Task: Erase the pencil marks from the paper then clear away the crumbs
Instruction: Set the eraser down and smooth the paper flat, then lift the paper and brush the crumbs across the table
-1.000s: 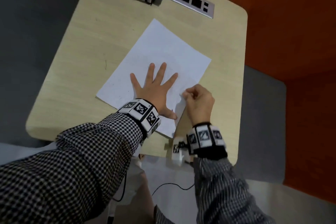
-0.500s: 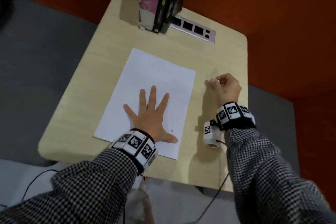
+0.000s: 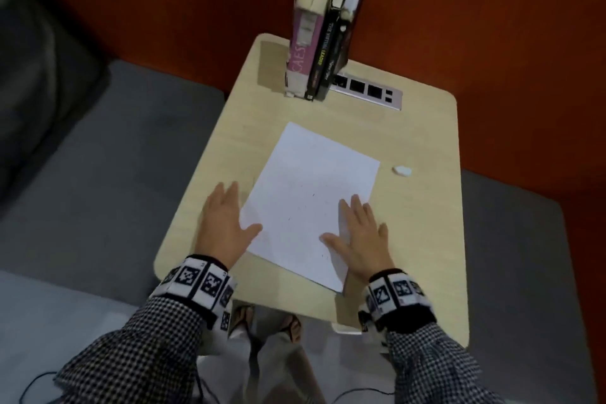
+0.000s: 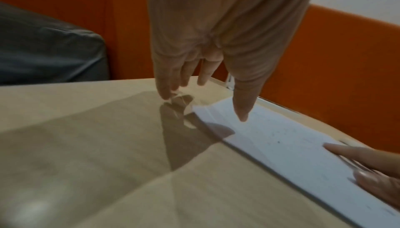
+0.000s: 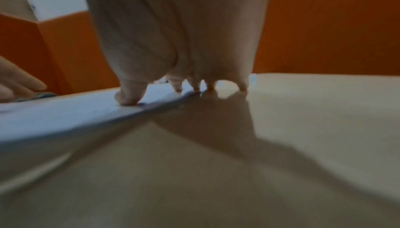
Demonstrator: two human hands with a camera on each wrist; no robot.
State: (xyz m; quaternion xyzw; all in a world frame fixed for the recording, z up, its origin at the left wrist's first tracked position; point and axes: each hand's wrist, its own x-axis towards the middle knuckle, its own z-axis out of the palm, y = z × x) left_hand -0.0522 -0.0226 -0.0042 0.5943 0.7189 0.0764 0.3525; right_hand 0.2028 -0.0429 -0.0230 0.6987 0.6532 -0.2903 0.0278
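I saw the small white eraser [image 3: 402,170] now set down on the pale wooden table [image 3: 423,239], both flat, empty hands, left hand [image 3: 226,226] and right hand [image 3: 360,236], bracketing the white paper sheet [image 3: 311,193], so crumb-clearing seemed next

One sheet of paper [image 3: 311,203] counted on one table [image 3: 423,239]. One eraser [image 3: 402,170] seen right of paper. Three books [image 3: 319,43] counted upright at far edge of table. One power strip [image 3: 367,90] noted beside books. Two hands counted: left hand [image 3: 226,223], right hand [image 3: 360,233].
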